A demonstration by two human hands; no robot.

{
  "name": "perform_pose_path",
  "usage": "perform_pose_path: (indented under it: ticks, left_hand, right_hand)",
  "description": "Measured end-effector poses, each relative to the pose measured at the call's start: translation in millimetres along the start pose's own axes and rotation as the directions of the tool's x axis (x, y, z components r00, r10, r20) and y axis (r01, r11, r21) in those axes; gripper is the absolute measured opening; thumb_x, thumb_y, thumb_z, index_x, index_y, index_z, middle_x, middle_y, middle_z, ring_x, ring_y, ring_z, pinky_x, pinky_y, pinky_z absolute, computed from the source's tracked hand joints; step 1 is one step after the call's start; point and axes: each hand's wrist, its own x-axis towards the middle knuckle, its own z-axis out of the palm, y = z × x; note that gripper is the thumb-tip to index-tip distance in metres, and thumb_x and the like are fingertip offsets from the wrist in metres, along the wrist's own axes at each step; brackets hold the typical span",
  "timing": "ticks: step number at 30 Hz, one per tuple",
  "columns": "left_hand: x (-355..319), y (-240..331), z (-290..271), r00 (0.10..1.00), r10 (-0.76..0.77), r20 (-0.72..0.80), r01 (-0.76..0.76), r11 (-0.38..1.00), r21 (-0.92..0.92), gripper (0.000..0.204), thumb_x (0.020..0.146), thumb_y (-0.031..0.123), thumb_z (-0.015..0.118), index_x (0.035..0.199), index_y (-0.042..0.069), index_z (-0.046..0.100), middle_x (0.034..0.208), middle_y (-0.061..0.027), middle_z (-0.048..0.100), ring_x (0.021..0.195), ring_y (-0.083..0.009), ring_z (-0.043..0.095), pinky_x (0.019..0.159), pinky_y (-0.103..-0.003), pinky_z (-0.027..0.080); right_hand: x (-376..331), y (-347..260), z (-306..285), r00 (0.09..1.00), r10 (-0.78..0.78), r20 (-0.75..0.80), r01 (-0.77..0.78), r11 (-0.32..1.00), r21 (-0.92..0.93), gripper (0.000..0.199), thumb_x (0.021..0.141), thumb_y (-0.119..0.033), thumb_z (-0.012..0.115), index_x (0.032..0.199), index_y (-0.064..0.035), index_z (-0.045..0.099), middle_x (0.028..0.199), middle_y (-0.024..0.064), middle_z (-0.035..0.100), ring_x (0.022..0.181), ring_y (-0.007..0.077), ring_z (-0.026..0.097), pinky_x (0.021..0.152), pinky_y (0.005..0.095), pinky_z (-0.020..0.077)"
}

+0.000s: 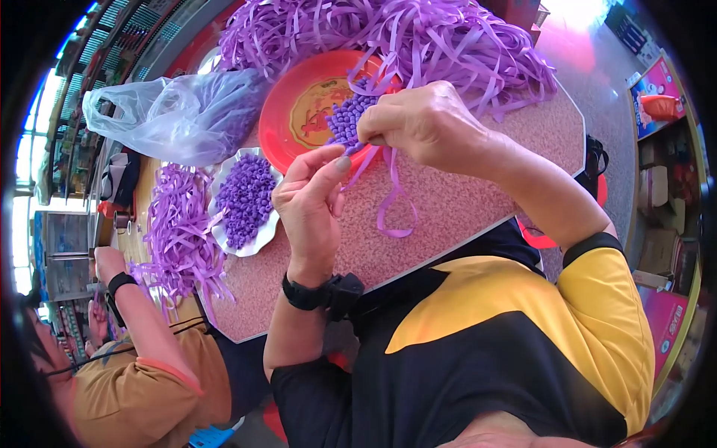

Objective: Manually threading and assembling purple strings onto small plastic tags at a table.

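Both my hands meet over the near rim of a red plate (pixel 278 112) that holds a heap of purple beads (pixel 345 119). My left hand (pixel 310 201) pinches a small purple bead (pixel 352 149) between thumb and forefinger. My right hand (pixel 429 123) is closed at its fingertips on a purple ribbon (pixel 396 231), which hangs in a loop above the table. Exactly how bead and ribbon meet is hidden by my fingers. Left of the plate, a white scalloped dish (pixel 267 237) holds more purple beads (pixel 245 198).
A big pile of purple ribbons (pixel 448 45) covers the table's far side; another bundle (pixel 179 216) lies at the left. A translucent plastic bag (pixel 172 112) rests beside the plate. Another person's arm (pixel 149 310) is at the lower left. The pink speckled table (pixel 261 299) has angled edges.
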Motion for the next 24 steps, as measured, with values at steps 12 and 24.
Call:
perform_pose_path:
  ticks: [12, 24]
  left_hand:
    - [-5.7, -2.5, 0.6, 0.983, 0.149, 0.108, -0.164, 0.975, 0.148, 0.022, 0.079, 0.003, 0.081, 0.099, 0.001, 0.072, 0.082, 0.0042, 0.065, 0.069, -0.0014, 0.054, 0.062, -0.014, 0.04]
    - [7.4, 3.3, -11.4, 0.963, 0.261, 0.059, -0.268, 0.945, 0.187, 0.01, 0.079, 0.003, 0.079, 0.086, 0.003, 0.072, 0.073, 0.0041, 0.063, 0.063, -0.0015, 0.049, 0.055, -0.017, 0.034]
  right_hand:
    - [1.4, -12.0, -4.8, 0.998, -0.009, 0.058, 0.009, 1.0, -0.007, 0.017, 0.077, 0.0, 0.069, 0.091, -0.0083, 0.072, 0.076, 0.0092, 0.067, 0.071, 0.0288, 0.068, 0.061, 0.0366, 0.0518]
    - [2.8, -5.1, -28.4, 0.999, 0.003, -0.042, -0.006, 0.998, -0.057, 0.014, 0.08, 0.001, 0.07, 0.093, -0.0033, 0.073, 0.087, 0.0096, 0.073, 0.079, 0.0213, 0.072, 0.07, 0.0308, 0.0565]
